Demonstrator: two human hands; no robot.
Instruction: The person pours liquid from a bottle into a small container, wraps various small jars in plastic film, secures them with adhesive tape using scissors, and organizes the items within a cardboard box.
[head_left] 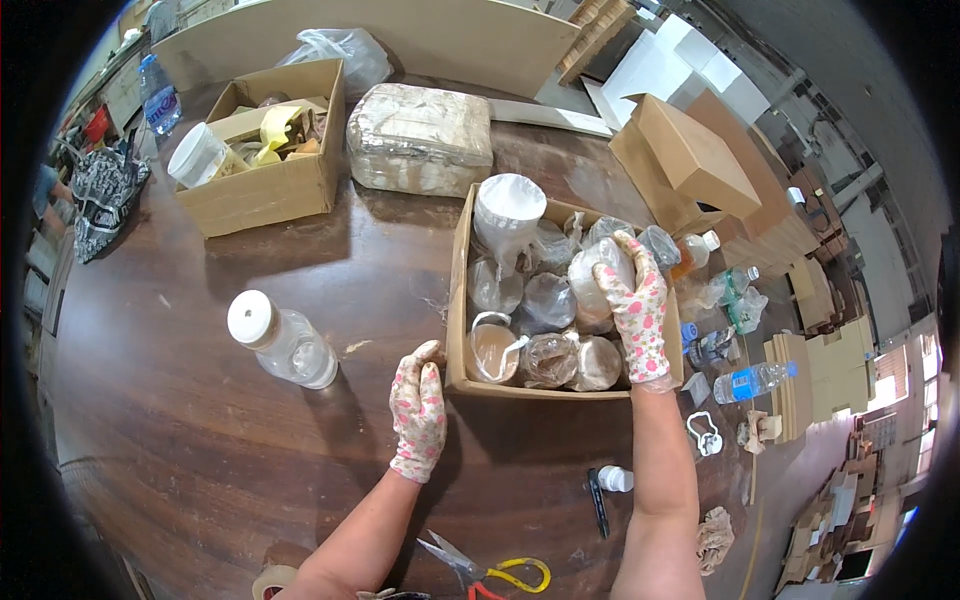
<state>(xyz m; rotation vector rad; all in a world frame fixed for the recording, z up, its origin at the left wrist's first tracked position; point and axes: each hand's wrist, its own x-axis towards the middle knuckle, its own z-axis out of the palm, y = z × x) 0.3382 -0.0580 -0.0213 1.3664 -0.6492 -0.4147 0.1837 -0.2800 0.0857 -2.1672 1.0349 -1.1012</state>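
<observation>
Two gloved hands are at the cardboard box (458, 300) on the table (200, 440). My right hand (636, 305) reaches down into it from the near side, fingers closed around a plastic-wrapped jar (596, 272) standing upright in the far right part of the box, among other wrapped jars. My left hand (419, 405) rests with fingers curled against the box's near left corner, outside it, gripping nothing. So the right hand is the one on the jar; the left is well apart from it, across the box.
</observation>
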